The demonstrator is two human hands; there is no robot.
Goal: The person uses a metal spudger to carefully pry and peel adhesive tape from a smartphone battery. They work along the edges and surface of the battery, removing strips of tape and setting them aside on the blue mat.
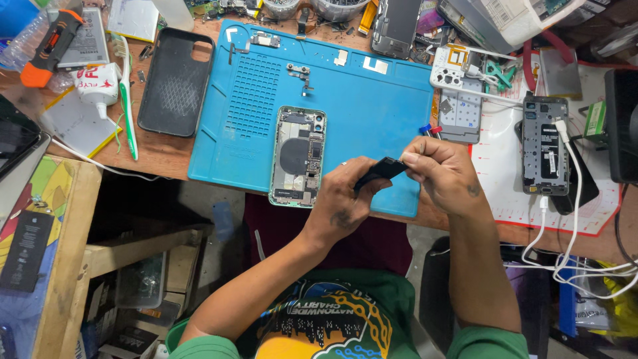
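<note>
**Presently: both hands on one flat black part over the blue mat**

Currently I log the left hand (342, 199) and right hand (444, 174) meeting at the near edge of the blue work mat (372, 100), at about 5 o'clock on the mat. Between them sits a flat black part (380, 171), thin and dark, tilted up toward 2 o'clock. Left grip: fingers curled and pressed together on the lower end of the part. Right grip: thumb and fingertips pinching its upper end. What kind of part it is I cannot tell.

At 9 o'clock from the left hand, just beside it, lies an opened phone (298, 156), back cover off, circular coil and board exposed, lower end at the mat's near edge. Small loose metal parts (300, 72) lie on the mat at 12 o'clock from that phone.

Off the mat at 9 o'clock, a black phone case (174, 81) lies on the wooden tabletop (166, 153), with a toothbrush (126, 100) and a white tube (96, 83) beyond it. At 3 o'clock from the right hand, well apart, a second opened phone (545, 143) lies with a white cable (573, 179) running across it. A white and grey screw tray (460, 100) sits at 12 o'clock from the right hand.
</note>
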